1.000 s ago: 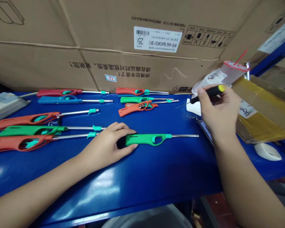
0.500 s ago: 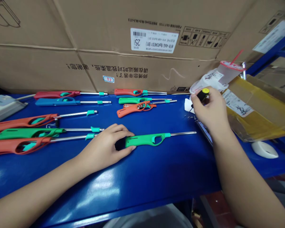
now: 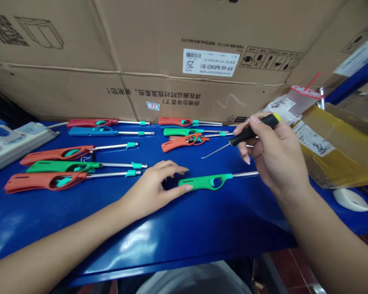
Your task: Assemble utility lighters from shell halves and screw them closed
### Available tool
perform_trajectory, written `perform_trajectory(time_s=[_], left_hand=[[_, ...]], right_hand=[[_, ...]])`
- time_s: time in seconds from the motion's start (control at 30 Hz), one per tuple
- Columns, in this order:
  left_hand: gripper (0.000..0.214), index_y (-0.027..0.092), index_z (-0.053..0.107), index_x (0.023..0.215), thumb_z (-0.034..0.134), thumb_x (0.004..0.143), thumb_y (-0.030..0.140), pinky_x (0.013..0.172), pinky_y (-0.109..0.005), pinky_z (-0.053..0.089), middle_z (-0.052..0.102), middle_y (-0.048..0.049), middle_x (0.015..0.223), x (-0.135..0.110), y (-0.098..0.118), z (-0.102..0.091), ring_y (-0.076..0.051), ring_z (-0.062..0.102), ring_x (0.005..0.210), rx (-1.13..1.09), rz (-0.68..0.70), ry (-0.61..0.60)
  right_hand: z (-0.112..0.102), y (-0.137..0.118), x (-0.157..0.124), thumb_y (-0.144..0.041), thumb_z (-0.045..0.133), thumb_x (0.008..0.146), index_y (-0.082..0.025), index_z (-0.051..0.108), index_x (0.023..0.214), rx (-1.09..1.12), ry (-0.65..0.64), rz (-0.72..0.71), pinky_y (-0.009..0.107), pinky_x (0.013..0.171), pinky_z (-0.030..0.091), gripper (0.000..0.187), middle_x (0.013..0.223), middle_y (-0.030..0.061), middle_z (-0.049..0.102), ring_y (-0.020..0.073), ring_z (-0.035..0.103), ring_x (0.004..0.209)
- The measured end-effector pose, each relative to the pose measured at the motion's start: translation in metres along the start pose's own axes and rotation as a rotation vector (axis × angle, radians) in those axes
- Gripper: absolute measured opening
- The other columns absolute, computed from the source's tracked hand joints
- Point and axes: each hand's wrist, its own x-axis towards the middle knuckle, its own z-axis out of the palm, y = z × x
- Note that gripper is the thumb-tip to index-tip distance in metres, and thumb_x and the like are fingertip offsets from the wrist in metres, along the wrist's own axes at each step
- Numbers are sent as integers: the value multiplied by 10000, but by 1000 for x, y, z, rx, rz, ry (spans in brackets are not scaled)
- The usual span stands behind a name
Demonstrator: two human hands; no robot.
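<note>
A green utility lighter (image 3: 198,182) lies flat in front of me, its metal tube pointing right and its tip hidden behind my right hand. My left hand (image 3: 150,185) rests at the lighter's handle end, thumb against the edge and fingers raised apart from it. My right hand (image 3: 277,157) grips a screwdriver (image 3: 243,135) with a black and yellow handle, its thin shaft slanting down to the left above the table. Behind the green one lie a second green lighter (image 3: 176,132), an orange lighter (image 3: 174,144) with an opened handle and a red-orange lighter (image 3: 171,121).
Several more lighters, including a blue lighter (image 3: 92,131), lie on the blue table (image 3: 171,232) at left, beside a white power strip (image 3: 18,141). A big cardboard box (image 3: 141,41) walls the back. At right are a lidded cup (image 3: 305,96), a yellow-taped box (image 3: 340,139) and a white mouse (image 3: 351,200).
My right hand has brought the screwdriver left, away from the white paper by the cup. My left fingers have lifted off the green lighter's handle. The whole view has shifted slightly.
</note>
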Motion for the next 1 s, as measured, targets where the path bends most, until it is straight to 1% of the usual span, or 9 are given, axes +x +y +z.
perform_trajectory(time_s=[0.07, 0.17, 0.23, 0.33, 0.47, 0.53, 0.67, 0.8, 1.0], left_hand=[[405, 222, 769, 1146, 664, 931, 550, 760, -296, 537, 756, -54, 1092, 1, 4, -3, -186, 680, 870, -120, -102, 33], [480, 196, 795, 998, 555, 968, 611, 687, -284, 515, 787, -55, 943, 3, 4, -5, -180, 676, 777, -255, -234, 39], [517, 192, 798, 929, 525, 974, 628, 676, -279, 506, 780, -50, 841, 4, 1, -5, -175, 666, 732, -286, -279, 30], [482, 192, 792, 911, 546, 970, 603, 702, -274, 512, 773, -38, 790, 5, -3, -4, -161, 657, 701, -305, -290, 18], [402, 185, 769, 869, 614, 937, 550, 716, -272, 522, 776, -38, 793, 6, -3, -4, -163, 665, 716, -347, -258, -5], [390, 186, 766, 842, 642, 916, 548, 705, -276, 526, 774, -41, 780, 8, -1, -5, -162, 655, 694, -374, -267, -6], [370, 194, 788, 847, 720, 852, 558, 651, -269, 519, 765, -43, 746, 10, 2, -6, -155, 631, 644, -431, -327, 11], [345, 198, 805, 836, 804, 775, 538, 606, -255, 503, 766, -49, 741, 12, 2, -7, -159, 637, 646, -482, -382, 13], [311, 204, 826, 847, 875, 711, 480, 615, -244, 491, 778, -49, 757, 12, -1, -5, -141, 613, 639, -577, -465, 33]], right_hand=[[11, -2, -6, -406, 774, 842, -225, 575, 843, 24, -94, 39, 204, 332, 368, 269, 778, -2, 710, 92, 549, 431], [24, 4, -10, -371, 748, 869, -224, 590, 864, 91, -183, 48, 195, 334, 351, 216, 763, -14, 709, 82, 538, 424], [30, 11, -10, -350, 721, 890, -225, 587, 865, 154, -224, 48, 197, 342, 346, 185, 761, -22, 705, 80, 534, 426], [34, 24, -9, -341, 705, 897, -231, 575, 865, 240, -261, 64, 204, 359, 359, 173, 761, -33, 705, 79, 528, 427], [33, 40, -10, -351, 714, 875, -235, 563, 875, 306, -233, 116, 213, 358, 359, 190, 747, -42, 698, 79, 504, 416], [31, 45, -11, -358, 718, 866, -235, 555, 873, 329, -210, 140, 218, 359, 360, 205, 749, -39, 694, 80, 500, 419], [26, 52, -10, -400, 735, 854, -239, 543, 878, 354, -182, 180, 227, 371, 362, 252, 753, -34, 685, 79, 492, 428], [24, 55, -7, -431, 769, 805, -240, 531, 870, 377, -154, 240, 219, 362, 345, 311, 750, -37, 677, 72, 472, 429], [23, 56, -6, -388, 756, 788, -217, 551, 836, 411, -62, 245, 201, 350, 342, 271, 722, -34, 680, 63, 462, 410]])
